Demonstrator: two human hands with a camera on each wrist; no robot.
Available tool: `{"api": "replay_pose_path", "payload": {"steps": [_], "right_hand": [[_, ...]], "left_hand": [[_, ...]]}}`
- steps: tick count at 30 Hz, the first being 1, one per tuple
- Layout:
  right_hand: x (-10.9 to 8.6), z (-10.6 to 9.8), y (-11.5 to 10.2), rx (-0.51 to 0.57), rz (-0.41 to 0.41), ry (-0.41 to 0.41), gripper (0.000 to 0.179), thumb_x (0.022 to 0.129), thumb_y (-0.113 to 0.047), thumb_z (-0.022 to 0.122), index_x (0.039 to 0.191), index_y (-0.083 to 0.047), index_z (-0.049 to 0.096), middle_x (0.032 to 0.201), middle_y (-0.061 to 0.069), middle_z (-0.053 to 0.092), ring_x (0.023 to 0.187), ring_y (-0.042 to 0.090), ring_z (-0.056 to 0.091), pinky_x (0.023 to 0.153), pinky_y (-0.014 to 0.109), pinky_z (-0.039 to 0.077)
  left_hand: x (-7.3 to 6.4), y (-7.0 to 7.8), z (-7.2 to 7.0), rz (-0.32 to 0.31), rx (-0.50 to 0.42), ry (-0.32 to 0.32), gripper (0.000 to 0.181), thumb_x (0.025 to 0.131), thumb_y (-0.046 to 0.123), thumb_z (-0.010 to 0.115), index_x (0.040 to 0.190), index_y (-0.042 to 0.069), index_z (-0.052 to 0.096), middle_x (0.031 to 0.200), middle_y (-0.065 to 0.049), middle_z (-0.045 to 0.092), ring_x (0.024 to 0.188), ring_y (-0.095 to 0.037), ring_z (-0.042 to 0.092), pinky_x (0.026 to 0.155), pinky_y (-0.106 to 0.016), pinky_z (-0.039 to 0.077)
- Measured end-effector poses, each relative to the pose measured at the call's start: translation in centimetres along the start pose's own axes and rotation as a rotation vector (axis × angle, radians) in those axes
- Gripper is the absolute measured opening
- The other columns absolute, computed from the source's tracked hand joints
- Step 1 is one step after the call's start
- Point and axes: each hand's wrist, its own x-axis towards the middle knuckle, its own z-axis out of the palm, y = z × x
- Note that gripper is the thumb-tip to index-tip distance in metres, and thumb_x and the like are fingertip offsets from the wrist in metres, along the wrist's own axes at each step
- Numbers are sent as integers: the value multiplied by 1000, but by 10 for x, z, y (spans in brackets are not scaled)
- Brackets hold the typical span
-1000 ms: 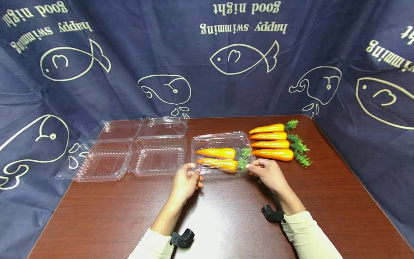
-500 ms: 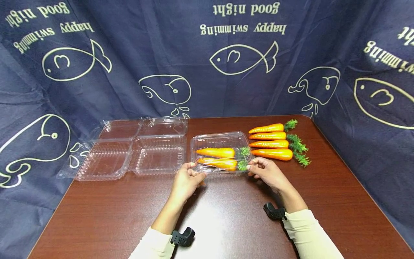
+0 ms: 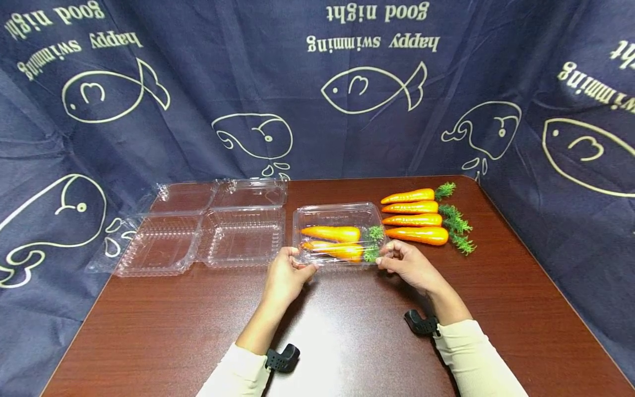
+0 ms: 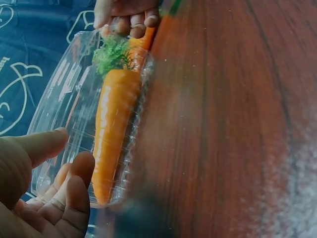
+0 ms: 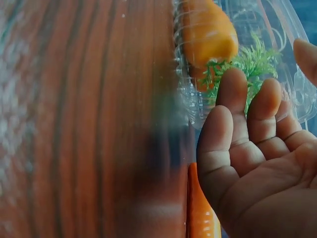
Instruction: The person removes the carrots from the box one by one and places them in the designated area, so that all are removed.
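Observation:
A clear plastic clamshell box (image 3: 342,212), its lid over two carrots, lies mid-table. The rear carrot (image 3: 331,234) and the front carrot (image 3: 342,251) point left, their green tops at the right end. My left hand (image 3: 285,278) holds the box's front left corner, thumb along the front edge. At the front right corner my right hand (image 3: 408,266) grips the rim between thumb and fingers. In the left wrist view, the thumb and curled fingers stand on either side of the corner; the right wrist view shows fingertips against the clear wall beside the greens (image 5: 252,59).
Several loose carrots (image 3: 416,236) lie in a row to the right, close to the box. To the left stand two empty clamshell boxes with lids raised back, one nearer (image 3: 243,242) and one farther left (image 3: 159,248). A blue printed curtain (image 3: 307,143) hangs behind the table (image 3: 198,331).
The left fingers have shifted slightly at the front left corner, thumb now straighter along the edge. The right hand has moved only slightly; the box stays in place.

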Motion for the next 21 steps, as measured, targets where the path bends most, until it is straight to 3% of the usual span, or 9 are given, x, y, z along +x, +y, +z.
{"api": "replay_pose_path", "payload": {"steps": [6, 10, 12, 15, 18, 21], "right_hand": [[-1, 4, 1, 1, 5, 13, 27, 91, -1, 67, 111, 11, 53, 85, 12, 64, 73, 18, 61, 62, 28, 52], [-1, 7, -4, -141, -18, 107, 52, 90, -3, 70, 134, 8, 44, 100, 17, 61, 77, 20, 61, 61, 28, 52], [0, 8, -7, -266, -68, 162, 65, 88, -4, 73, 142, 6, 39, 109, 20, 59, 82, 22, 61, 67, 31, 52], [-1, 8, -9, -453, -158, 225, 70, 84, -6, 77, 143, 5, 42, 121, 24, 55, 100, 31, 59, 86, 42, 48], [-2, 7, -11, -541, -226, 239, 65, 82, -6, 78, 139, 6, 48, 128, 26, 53, 115, 39, 52, 98, 53, 40], [-2, 8, -12, -565, -250, 238, 61, 82, -7, 79, 135, 6, 51, 131, 25, 54, 120, 40, 51, 102, 55, 39]], "left_hand": [[1, -3, -3, -19, -56, -41, 44, 87, 11, 75, 121, -5, 52, 70, -2, 65, 58, -23, 67, 47, -26, 45], [-1, -1, -2, -31, -62, -40, 41, 89, 8, 71, 123, -5, 52, 73, -3, 63, 61, -23, 69, 52, -26, 48], [-1, 0, -1, -33, -77, -39, 40, 89, 7, 71, 123, -5, 52, 73, -4, 64, 61, -22, 69, 54, -26, 49], [1, 1, 0, -62, -138, -60, 40, 89, 5, 69, 124, -4, 51, 74, -6, 63, 62, -22, 69, 49, -23, 45], [1, 3, 2, -102, -223, -83, 41, 90, 1, 67, 126, -4, 49, 75, -7, 61, 63, -22, 69, 47, -20, 43], [1, 4, 1, -115, -274, -94, 41, 90, -2, 64, 127, -5, 46, 76, -7, 60, 63, -20, 69, 48, -19, 43]]}}
